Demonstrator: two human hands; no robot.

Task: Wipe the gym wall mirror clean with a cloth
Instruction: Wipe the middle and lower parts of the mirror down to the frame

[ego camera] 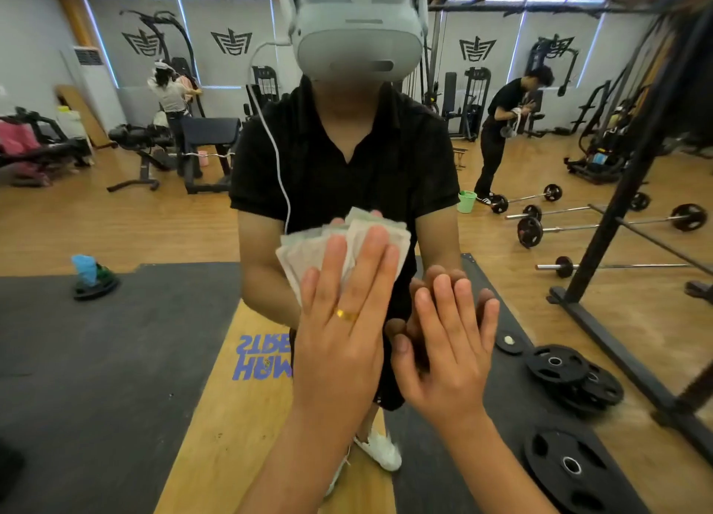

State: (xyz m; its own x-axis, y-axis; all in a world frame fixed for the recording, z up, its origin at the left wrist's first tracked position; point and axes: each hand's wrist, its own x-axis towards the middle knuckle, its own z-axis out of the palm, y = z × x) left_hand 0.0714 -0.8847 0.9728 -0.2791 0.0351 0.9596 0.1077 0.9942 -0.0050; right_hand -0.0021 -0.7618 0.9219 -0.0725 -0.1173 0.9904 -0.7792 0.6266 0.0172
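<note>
The wall mirror (135,224) fills the whole view and reflects me and the gym behind. My left hand (343,320), with a gold ring, presses a folded pale cloth (308,249) flat against the glass with straight fingers. Most of the cloth shows above and left of the fingers. My right hand (449,351) lies flat on the mirror just right of the left hand, fingers straight, holding nothing. Its reflection meets the fingertips.
Weight plates (571,374) lie on the floor at the lower right, beside a black rack frame (617,220). Reflected in the glass are barbells (602,226), a green bucket (467,201), benches, machines, and two other people.
</note>
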